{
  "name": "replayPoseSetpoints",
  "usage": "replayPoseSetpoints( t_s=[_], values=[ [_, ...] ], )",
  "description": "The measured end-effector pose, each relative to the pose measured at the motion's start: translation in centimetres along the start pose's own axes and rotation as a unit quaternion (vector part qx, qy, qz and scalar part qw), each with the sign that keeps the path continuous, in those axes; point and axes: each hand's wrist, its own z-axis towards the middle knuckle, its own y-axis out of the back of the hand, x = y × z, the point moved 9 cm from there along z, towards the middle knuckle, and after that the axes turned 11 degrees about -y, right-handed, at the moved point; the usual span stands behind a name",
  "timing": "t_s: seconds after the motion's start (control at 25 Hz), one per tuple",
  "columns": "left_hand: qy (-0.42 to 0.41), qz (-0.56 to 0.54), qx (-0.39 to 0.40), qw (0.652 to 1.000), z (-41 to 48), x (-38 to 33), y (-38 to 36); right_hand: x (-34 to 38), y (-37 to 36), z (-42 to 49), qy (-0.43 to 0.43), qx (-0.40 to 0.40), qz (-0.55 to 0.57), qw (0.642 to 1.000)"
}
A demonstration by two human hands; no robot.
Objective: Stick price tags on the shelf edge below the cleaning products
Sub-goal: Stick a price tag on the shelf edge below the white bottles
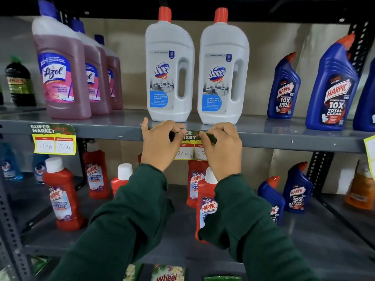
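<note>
Head view: green/yellow price tag (190, 147), handwritten "200 Rs", btwn both hands.

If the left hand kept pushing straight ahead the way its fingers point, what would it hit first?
Probably the price tag it is already pressing, backed directly by the grey shelf edge. The left hand has no visible gap ahead, though depth is hard to judge.

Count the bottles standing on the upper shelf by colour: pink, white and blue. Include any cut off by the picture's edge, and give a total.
Pink bottles: 3
White bottles: 2
Blue bottles: 3, one cut off at the right edge
Total: 8
</note>
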Motion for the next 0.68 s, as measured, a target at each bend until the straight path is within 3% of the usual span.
replayPoseSetpoints(
  t_s=[0.16, 0.36, 0.68],
  values=[
    [-0.007, -0.016, -0.041, 0.999, -0.5, 0.3, -0.1, -0.8, 0.0, 0.0, -0.045, -0.007, -0.004, 0.999],
    [-0.055, 0.09, -0.061, 0.993, -0.5, -0.7, -0.6, -1.4, -0.4, 0.3, -0.029, -0.05, -0.107, 0.993],
    [-0.085, 0.03, -0.102, 0.991, -0.7, 0.0, 0.3, -2.4, 0.4, 0.2, -0.058, -0.056, 0.0, 0.997]
  ],
)
